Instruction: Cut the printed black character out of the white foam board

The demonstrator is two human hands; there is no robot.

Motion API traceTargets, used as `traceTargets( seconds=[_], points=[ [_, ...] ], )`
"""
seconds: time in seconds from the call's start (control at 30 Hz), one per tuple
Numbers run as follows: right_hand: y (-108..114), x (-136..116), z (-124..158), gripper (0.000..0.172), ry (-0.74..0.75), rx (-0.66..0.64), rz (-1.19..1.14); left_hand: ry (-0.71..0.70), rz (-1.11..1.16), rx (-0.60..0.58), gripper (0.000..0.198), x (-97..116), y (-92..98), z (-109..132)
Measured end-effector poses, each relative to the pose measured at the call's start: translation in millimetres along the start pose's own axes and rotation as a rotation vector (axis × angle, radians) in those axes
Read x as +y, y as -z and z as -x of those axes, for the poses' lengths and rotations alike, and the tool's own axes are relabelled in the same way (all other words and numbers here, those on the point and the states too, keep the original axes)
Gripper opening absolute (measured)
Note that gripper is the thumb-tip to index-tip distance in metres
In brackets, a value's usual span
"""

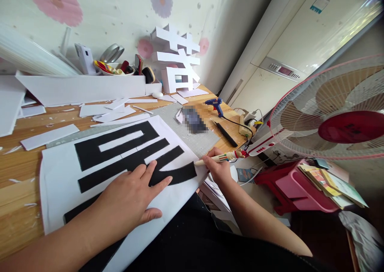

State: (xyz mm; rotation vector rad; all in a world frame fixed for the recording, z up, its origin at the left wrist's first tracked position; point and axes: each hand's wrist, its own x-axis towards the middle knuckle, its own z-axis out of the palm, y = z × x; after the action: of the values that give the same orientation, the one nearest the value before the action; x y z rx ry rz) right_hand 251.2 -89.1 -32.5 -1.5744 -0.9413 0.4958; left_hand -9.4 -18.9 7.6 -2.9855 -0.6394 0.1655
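My left hand (132, 194) lies flat with its fingers spread, pressing on a black cut-out character (120, 148). The cut-out rests on a large white sheet (57, 184). In my right hand (220, 168) is a thick multicolour pen (220, 158), held in a pinch. Its tip touches or nearly touches the end of a black stroke near the sheet's right edge. Part of the cut-out is hidden under my left hand and forearm.
Behind the sheet lie white board scraps (105, 110), a standing white character (177, 60), a blue glue gun (214, 103) and a black pen-shaped tool (226, 134) on the wooden table (18, 208). A fan (333, 108) stands at the right.
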Motion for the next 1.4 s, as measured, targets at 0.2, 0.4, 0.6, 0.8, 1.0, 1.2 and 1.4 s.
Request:
traceTargets(
  seconds=[0.2, 0.4, 0.6, 0.8, 1.0, 1.2, 1.4],
  points=[
    [1, 2, 4, 0.029, 0.023, 0.003, 0.049, -0.001, -0.004, -0.007, 0.068, 0, 1.4, -1],
    [5, 9, 12, 0.029, -0.003, -0.048, 0.01, 0.011, 0.04, 0.011, 0.069, 0, 0.1, -2],
    [5, 13, 15, 0.031, -0.052, -0.068, -0.1, -0.005, 0.011, -0.01, 0.069, 1, 2.7, -2],
    [7, 10, 13, 0.029, -0.072, -0.079, -0.151, -0.007, 0.032, 0.016, 0.068, -1, 1.7, -1],
    [8, 10, 12, 0.025, -0.077, -0.095, -0.201, 0.004, 0.05, 0.031, 0.068, 0, 0.9, -1],
    [2, -4, 13, 0.026, -0.078, 0.056, -0.292, -0.018, 0.198, 0.113, 0.043, -26, -5.4, -3],
    [-36, -30, 31, 0.029, 0.01, -0.323, -0.136, -0.106, 0.378, 0.058, 0.042, -57, -9.7, -2]
  ],
)
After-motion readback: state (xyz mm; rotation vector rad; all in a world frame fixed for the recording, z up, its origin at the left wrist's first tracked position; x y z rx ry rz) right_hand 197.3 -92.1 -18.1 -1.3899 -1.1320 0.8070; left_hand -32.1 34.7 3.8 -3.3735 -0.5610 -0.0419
